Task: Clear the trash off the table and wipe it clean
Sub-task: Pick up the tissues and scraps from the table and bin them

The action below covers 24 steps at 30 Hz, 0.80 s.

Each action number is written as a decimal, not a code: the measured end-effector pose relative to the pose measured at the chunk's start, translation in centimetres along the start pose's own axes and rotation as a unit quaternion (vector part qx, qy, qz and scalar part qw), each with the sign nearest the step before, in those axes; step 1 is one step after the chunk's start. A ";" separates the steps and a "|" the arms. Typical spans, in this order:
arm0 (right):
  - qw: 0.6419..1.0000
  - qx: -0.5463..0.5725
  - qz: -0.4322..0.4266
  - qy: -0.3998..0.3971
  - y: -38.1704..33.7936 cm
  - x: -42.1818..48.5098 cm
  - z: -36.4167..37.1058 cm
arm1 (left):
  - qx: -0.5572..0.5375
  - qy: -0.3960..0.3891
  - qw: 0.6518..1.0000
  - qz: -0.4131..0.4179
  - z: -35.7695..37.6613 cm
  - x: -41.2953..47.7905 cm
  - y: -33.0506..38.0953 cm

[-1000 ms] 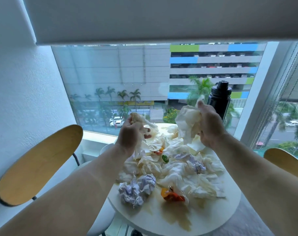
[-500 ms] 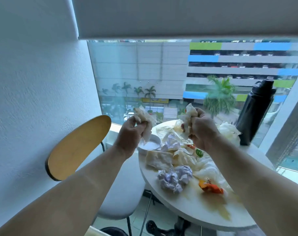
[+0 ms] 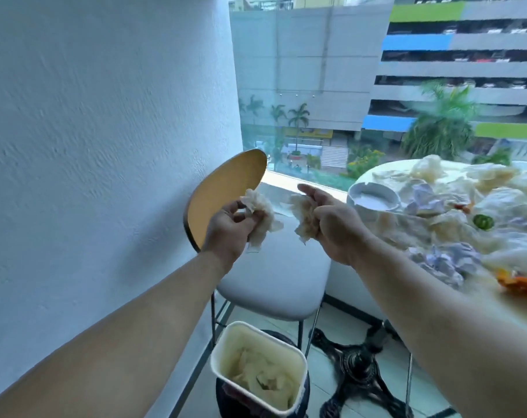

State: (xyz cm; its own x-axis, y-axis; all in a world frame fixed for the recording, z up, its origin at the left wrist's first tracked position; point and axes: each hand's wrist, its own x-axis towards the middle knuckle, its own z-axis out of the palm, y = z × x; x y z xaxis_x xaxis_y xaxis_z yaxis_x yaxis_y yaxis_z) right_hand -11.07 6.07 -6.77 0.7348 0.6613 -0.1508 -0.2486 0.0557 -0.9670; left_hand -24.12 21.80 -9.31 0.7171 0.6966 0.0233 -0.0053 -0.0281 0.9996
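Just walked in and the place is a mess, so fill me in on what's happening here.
A person is clearing trash off a round table. Each hand holds a crumpled tissue: the left hand has one wad, the right hand another, both held out over the white chair, above a trash bin on the floor that already has paper in it. The table is still covered with crumpled tissues, wrappers and a white dish, with a brownish spill near its front edge.

Table (image 3: 374,176) and orange wrapper (image 3: 521,283) cut off right.
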 end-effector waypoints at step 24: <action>0.901 -0.389 0.186 -0.048 27.7 -3.1 -2.9 | 0.285 0.044 0.921 -0.263 -3.1 -8.4 -23.8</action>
State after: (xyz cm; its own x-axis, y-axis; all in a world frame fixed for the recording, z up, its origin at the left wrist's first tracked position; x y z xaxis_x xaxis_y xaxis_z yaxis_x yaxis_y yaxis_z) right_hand -18.37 3.37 -33.64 0.6250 0.5901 -0.5111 0.0791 -0.6992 -0.7105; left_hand -32.19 18.82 -33.20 0.4570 0.7760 -0.4346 0.7112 -0.0253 0.7026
